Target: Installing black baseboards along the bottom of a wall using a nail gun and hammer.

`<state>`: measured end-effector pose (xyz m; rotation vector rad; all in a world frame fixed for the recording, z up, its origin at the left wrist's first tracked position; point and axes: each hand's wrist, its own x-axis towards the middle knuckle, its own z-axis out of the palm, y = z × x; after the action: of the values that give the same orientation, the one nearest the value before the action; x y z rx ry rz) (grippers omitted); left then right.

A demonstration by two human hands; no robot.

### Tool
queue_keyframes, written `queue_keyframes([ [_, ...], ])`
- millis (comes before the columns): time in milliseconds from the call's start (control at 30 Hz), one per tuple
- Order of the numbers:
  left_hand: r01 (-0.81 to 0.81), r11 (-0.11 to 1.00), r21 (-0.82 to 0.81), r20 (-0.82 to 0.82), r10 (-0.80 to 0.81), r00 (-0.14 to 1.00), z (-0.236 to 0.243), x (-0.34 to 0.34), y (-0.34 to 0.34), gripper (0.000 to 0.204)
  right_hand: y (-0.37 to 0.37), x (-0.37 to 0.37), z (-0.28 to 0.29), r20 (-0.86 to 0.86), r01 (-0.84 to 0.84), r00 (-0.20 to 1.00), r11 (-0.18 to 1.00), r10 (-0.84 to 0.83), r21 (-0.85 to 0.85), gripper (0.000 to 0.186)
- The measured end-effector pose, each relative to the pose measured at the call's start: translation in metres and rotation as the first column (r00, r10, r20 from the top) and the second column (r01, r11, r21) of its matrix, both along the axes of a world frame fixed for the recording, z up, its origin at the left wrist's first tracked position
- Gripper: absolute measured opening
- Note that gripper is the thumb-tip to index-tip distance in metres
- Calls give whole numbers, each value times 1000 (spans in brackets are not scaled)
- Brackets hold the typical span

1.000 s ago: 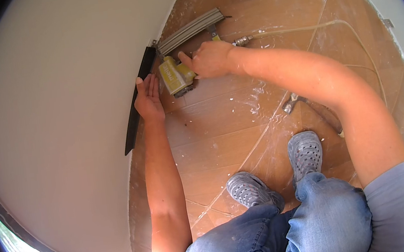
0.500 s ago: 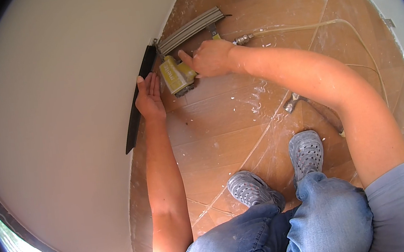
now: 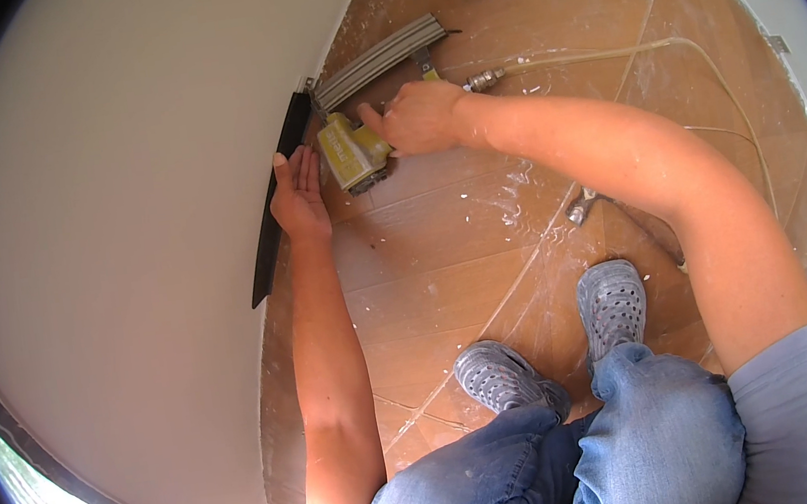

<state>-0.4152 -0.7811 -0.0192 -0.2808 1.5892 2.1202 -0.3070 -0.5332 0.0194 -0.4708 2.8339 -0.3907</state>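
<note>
A long black skirting strip (image 3: 269,238) stands along the foot of the pale wall. Against it rests my left hand (image 3: 298,199), fingers stretched out and thumb at the strip's upper edge. My right hand (image 3: 422,117) is closed round the grip of a yellow-green air nail gun (image 3: 351,155), index finger extended along its body. The gun's nose points at the far end of the strip, and its grey metal magazine (image 3: 380,61) reaches away to the upper right. Part of the grip is hidden under my hand.
A pale air hose (image 3: 601,53) runs from the gun's metal coupling (image 3: 486,80) across the dusty wooden floor (image 3: 423,249) and curves down at the right. A claw hammer (image 3: 579,207) lies beyond my right shoe (image 3: 613,302), partly under my arm. White scraps dot the floor.
</note>
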Motion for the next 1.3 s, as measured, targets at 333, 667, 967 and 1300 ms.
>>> queue_keyframes([
  [333,-17,1000,2,-2,17,1000,3,2,1,74,-7,24,15,38,106,994,994,-106,5,76],
  [667,-54,999,-8,-27,54,998,2,9,-17,75,10,74,90,-100,546,775,741,-624,-390,51],
  [967,-256,962,96,269,223,937,33,11,-46,62,44,65,45,877,698,481,-598,-16,-394,20],
  [1300,-552,834,-22,260,537,802,32,8,-54,50,-3,25,-13,835,643,518,-729,186,-236,19],
])
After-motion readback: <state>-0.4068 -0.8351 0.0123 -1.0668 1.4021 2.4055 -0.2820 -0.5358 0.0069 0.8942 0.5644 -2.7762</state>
